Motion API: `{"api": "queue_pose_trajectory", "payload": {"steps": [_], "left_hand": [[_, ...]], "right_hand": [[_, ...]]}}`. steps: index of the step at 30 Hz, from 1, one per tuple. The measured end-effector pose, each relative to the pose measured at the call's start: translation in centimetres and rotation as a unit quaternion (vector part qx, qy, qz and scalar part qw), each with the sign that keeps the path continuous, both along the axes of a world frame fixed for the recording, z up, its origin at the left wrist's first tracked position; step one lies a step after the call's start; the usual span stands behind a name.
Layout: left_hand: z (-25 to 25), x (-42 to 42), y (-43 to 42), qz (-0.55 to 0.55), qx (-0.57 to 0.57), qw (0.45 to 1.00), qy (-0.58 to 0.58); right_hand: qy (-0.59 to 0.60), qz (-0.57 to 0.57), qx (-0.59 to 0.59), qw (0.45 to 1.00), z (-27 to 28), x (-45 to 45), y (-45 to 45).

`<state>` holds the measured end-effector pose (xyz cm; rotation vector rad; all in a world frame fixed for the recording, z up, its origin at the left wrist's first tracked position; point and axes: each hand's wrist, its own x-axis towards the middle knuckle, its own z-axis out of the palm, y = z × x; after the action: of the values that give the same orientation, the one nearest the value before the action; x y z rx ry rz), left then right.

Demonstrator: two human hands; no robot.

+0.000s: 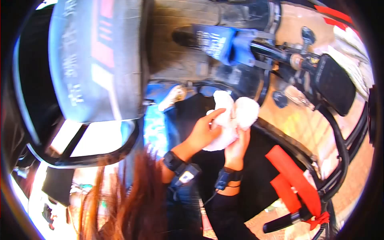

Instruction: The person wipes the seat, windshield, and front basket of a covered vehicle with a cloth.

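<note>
A bunched white cloth [224,134], overexposed and soft-looking, is held between my two hands near the middle of the head view. My left hand [205,131] lies against its left side, with thumb and fingers closing on the fabric. From below, my right hand [239,149] grips the cloth, and a rounded white lump of it stands out above the fingers. Part of my right fingers is hidden behind the cloth. Dark straps with small devices circle both wrists.
A large grey-blue panel [100,60] with white lettering and red stripes stands at left. Beyond my hands is a vehicle's black bar with a blue lettered cover [224,44]. A black mirror [336,85] and red ribbon [294,180] are at right. Long hair hangs at lower left.
</note>
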<state>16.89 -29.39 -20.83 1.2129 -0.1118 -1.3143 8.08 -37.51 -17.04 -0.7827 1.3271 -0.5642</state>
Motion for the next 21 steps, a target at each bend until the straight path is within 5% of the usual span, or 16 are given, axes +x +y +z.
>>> {"api": "queue_pose_trajectory", "payload": {"steps": [9,12,14,19,21], "left_hand": [[4.6,5.8,9.4,0.097,0.1,0.984,-0.11],[6.6,9.1,12.6,0.074,0.159,0.934,-0.31],[7.0,10.7,14.5,0.095,0.191,0.919,-0.331],[7.5,17.6,17.6,0.086,0.274,0.918,-0.274],[6.0,20.3,19.3,0.049,0.264,0.864,-0.425]], "right_hand": [[-0.024,0.135,-0.027,0.99,0.3,8.8,6.7],[-0.008,0.232,-0.091,0.968,1.5,12.1,8.7],[0.023,0.34,-0.197,0.919,1.4,13.9,9.9],[-0.038,0.352,-0.181,0.918,0.6,19.8,13.4],[0.009,0.408,-0.21,0.889,0.3,21.9,13.8]]}}
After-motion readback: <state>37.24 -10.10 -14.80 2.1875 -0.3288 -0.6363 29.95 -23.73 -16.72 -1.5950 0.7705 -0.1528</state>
